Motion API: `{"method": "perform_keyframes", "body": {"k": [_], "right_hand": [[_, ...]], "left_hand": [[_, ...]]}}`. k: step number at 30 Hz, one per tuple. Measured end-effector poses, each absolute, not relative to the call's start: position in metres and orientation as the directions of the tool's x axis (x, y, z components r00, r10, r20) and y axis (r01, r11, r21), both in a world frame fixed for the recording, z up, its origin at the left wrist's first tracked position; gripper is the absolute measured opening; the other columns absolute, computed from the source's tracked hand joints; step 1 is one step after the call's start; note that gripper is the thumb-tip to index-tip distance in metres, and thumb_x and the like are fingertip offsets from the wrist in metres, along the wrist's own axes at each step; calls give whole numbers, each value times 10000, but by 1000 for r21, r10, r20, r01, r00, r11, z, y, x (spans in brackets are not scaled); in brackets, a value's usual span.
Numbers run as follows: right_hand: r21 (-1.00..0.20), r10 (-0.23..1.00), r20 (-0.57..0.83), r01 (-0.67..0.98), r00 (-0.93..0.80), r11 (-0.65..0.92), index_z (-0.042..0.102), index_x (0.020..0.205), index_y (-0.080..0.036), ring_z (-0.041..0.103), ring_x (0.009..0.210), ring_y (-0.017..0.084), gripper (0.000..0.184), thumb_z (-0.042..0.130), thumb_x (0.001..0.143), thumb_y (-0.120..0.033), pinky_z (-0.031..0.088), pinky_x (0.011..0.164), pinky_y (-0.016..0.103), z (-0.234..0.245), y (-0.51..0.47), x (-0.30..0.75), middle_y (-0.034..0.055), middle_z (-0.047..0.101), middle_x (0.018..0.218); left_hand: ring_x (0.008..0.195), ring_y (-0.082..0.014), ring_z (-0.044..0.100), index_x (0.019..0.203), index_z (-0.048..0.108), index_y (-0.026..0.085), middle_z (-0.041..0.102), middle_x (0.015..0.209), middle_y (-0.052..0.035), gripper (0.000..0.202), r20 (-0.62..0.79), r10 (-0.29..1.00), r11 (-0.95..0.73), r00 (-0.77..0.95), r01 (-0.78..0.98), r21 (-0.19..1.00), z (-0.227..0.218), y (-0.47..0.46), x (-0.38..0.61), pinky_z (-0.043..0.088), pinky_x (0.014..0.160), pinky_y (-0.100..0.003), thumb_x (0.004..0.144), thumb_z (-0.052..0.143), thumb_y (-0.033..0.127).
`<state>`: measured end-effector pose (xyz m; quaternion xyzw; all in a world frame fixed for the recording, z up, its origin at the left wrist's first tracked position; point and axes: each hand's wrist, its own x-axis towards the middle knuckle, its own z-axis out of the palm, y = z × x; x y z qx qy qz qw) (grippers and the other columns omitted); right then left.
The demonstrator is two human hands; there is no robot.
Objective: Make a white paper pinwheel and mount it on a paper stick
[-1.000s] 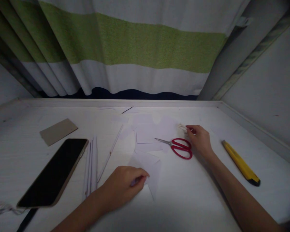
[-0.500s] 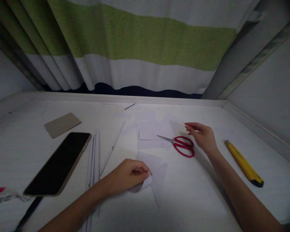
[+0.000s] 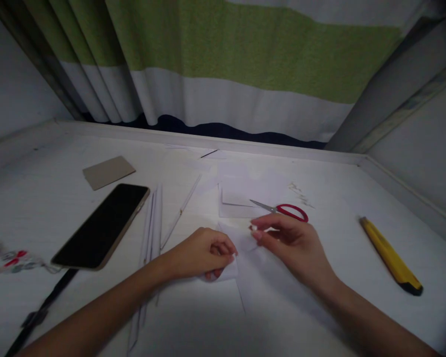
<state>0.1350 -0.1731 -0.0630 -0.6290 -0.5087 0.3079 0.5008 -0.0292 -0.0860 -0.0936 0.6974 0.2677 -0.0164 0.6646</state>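
My left hand (image 3: pixel 200 253) is closed on a folded piece of white paper (image 3: pixel 228 270) lying on the white table, and lifts its near corner. My right hand (image 3: pixel 290 245) hovers just right of it with thumb and forefinger pinched together near the paper's upper edge; what they hold, if anything, is too small to name. Red-handled scissors (image 3: pixel 286 210) lie just beyond my right hand, blades pointing left.
More white paper pieces (image 3: pixel 238 198) lie behind the scissors. A black phone (image 3: pixel 102 225) and a brown card (image 3: pixel 107 171) sit at the left, thin paper strips (image 3: pixel 154 218) beside the phone. A yellow utility knife (image 3: pixel 390 255) lies at the right. A striped curtain hangs behind the table's raised rim.
My right hand has come back from the far side of the scissors toward the folded paper. My left hand has curled the paper's corner up. The view has tilted down and shifted.
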Motion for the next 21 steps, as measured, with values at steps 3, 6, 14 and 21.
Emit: {"method": "perform_keyframes", "body": {"k": [3, 6, 14, 21], "right_hand": [[-978, 978, 22, 206, 205, -21, 638, 754, -200, 582, 598, 122, 100, 654, 655, -201, 497, 531, 232, -78, -179, 120, 7, 644, 710], [-994, 982, -23, 104, 187, -43, 626, 764, -193, 554, 559, 103, 113, 658, 657, -214, 471, 503, 216, -90, -181, 116, -7, 604, 664], [-994, 986, -92, 51, 140, -100, 614, 735, -184, 513, 506, 94, 130, 671, 640, -251, 429, 464, 223, -105, -181, 115, -13, 576, 648], [-989, 988, -81, 109, 128, -95, 590, 737, -185, 524, 562, 113, 96, 621, 693, -265, 439, 500, 229, -107, -183, 112, -8, 563, 655]], "left_hand": [[365, -69, 462, 799, 575, 121, 518, 457, 43, 147, -385, 340, 24, 858, 401, 916, -90, -86, -29, 376, 368, -163, 722, 508, 228], [361, -72, 466, 775, 583, 119, 522, 458, 37, 155, -403, 343, 5, 849, 427, 904, -89, -86, -28, 370, 343, -157, 727, 487, 231], [331, -62, 450, 742, 584, 121, 512, 420, 48, 132, -439, 344, 71, 830, 443, 894, -93, -82, -31, 367, 334, -150, 741, 486, 209], [298, -50, 414, 763, 586, 125, 511, 409, 56, 143, -415, 373, 78, 830, 417, 905, -96, -82, -35, 328, 280, -123, 759, 478, 219]]}}
